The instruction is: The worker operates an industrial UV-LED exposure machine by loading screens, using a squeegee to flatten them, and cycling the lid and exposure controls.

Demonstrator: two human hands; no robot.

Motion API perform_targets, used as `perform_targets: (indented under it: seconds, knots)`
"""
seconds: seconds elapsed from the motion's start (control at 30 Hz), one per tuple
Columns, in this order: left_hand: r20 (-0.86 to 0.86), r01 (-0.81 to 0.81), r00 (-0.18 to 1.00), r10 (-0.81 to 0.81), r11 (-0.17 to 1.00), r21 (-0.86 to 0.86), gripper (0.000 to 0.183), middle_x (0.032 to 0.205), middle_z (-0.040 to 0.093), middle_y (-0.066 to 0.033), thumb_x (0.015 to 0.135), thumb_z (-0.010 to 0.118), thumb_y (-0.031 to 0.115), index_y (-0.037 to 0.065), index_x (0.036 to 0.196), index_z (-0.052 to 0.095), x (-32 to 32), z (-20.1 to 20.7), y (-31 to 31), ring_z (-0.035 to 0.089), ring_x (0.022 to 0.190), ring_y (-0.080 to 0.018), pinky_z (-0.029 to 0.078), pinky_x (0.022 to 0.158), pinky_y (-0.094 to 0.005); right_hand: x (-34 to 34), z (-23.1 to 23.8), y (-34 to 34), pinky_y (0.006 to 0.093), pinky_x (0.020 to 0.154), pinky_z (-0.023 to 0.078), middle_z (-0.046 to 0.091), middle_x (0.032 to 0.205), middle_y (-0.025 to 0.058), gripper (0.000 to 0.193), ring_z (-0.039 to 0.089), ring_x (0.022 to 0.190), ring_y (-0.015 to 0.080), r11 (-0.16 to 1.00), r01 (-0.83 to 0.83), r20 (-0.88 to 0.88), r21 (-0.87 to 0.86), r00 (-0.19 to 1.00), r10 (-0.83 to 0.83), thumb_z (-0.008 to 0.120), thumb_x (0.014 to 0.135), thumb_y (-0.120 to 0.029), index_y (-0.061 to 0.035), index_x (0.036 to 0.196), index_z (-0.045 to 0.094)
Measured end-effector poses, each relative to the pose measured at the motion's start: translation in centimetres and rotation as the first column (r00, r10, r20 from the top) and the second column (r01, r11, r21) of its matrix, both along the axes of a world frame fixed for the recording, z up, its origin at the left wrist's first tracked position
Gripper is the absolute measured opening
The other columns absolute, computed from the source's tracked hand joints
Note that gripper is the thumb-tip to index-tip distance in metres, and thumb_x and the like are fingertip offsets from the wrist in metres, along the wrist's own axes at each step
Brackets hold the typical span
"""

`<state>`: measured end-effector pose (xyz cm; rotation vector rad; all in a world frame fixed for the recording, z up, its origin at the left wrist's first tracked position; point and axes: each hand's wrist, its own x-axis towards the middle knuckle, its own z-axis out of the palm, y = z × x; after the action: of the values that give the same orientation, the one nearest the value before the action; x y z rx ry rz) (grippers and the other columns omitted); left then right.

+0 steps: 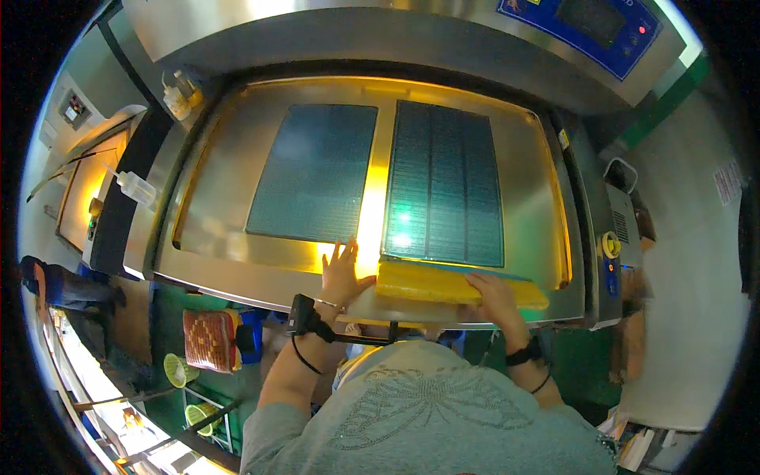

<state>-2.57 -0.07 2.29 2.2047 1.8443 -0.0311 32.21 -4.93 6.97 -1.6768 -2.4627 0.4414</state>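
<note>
Two dark panels lie side by side on a metal worktop: a finely gridded left panel [317, 170] and a right panel [445, 186] with long vertical lines. Along the near edge of the right panel runs a yellow, sheet-like strip [427, 286], curved like a loose roll. My left hand [342, 277] rests with spread fingers at the left panel's near right corner, its thumb close to the strip's left end. Toward the strip's right part, my right hand [495, 299] has its fingers curled over it; the underside of that grip is hidden.
The steel worktop [214, 194] has a raised rim, with a curved machine hood and blue control panel [590, 28] beyond it. Squeeze bottles [136, 188] stand at the left edge. A yellow tape roll [610, 245] sits at the right. Below left are a padded stool [210, 340] and baskets [180, 370].
</note>
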Motion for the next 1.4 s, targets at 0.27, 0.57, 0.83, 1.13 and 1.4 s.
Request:
perform_targets:
  seconds: [0.27, 0.57, 0.83, 1.13, 1.4]
  knots:
    - [0.034, 0.017, 0.999, -0.017, 1.0, -0.011, 0.084, 0.145, 0.024, -0.0056, 0.073, 0.058, 0.057, 0.006, 0.135, 0.034, -0.5, 1.2, -0.1, 0.022, 0.134, -0.0289, 0.021, 0.106, -0.0514, -0.4, 0.2, 0.3, 0.0437, 0.093, 0.039, 0.053, 0.12, 0.0144, 0.066, 0.049, 0.11, 0.0336, 0.998, -0.059, 0.073, -0.005, 0.996, 0.059, 0.072, 0.06, -0.012, -0.0084, 0.122, 0.049]
    - [0.047, -0.538, 0.832, 0.552, 0.786, 0.304, 0.05, 0.14, 0.035, -0.0076, 0.086, 0.05, 0.041, 0.011, 0.125, 0.049, -11.2, -2.3, -1.5, 0.026, 0.132, -0.0288, 0.017, 0.105, -0.0533, 0.0, 1.2, 1.5, 0.0449, 0.097, 0.037, 0.048, 0.125, 0.0167, 0.061, 0.044, 0.115, 0.0373, 0.999, -0.032, 0.075, 0.003, 0.997, 0.032, 0.065, 0.067, -0.008, -0.0087, 0.125, 0.045]
    - [0.002, -0.593, 0.772, 0.636, 0.719, 0.362, 0.044, 0.136, 0.041, -0.0063, 0.087, 0.049, 0.032, 0.01, 0.125, 0.05, -10.2, -0.6, -2.2, 0.03, 0.13, -0.0285, 0.015, 0.107, -0.0519, 4.0, -1.0, 28.5, 0.0426, 0.085, 0.046, 0.059, 0.108, 0.0204, 0.058, 0.056, 0.096, 0.0403, 0.996, -0.082, 0.054, -0.041, 0.995, 0.085, 0.049, 0.066, 0.006, -0.0129, 0.121, 0.054]
    - [0.022, -0.598, 0.769, 0.638, 0.709, 0.374, 0.039, 0.129, 0.049, -0.0079, 0.082, 0.054, 0.021, 0.007, 0.119, 0.053, -10.7, -0.4, -2.5, 0.036, 0.126, -0.0291, 0.019, 0.106, -0.0499, 4.7, -2.6, 52.8, 0.0419, 0.087, 0.044, 0.061, 0.105, 0.0169, 0.051, 0.056, 0.1, 0.0347, 0.961, 0.021, 0.229, 0.275, 0.97, -0.087, 0.05, 0.067, 0.0, -0.0167, 0.114, 0.059]
    - [0.034, -0.537, 0.811, 0.585, 0.719, 0.441, 0.039, 0.127, 0.049, -0.0096, 0.083, 0.056, 0.025, 0.007, 0.118, 0.054, -10.8, -0.8, -1.6, 0.039, 0.123, -0.029, 0.021, 0.104, -0.0501, 0.6, 0.1, 39.8, 0.0436, 0.083, 0.046, 0.061, 0.102, 0.0207, 0.046, 0.057, 0.097, 0.0364, 0.996, 0.078, 0.172, 0.042, 0.982, -0.084, 0.05, 0.071, -0.001, -0.0127, 0.115, 0.057]
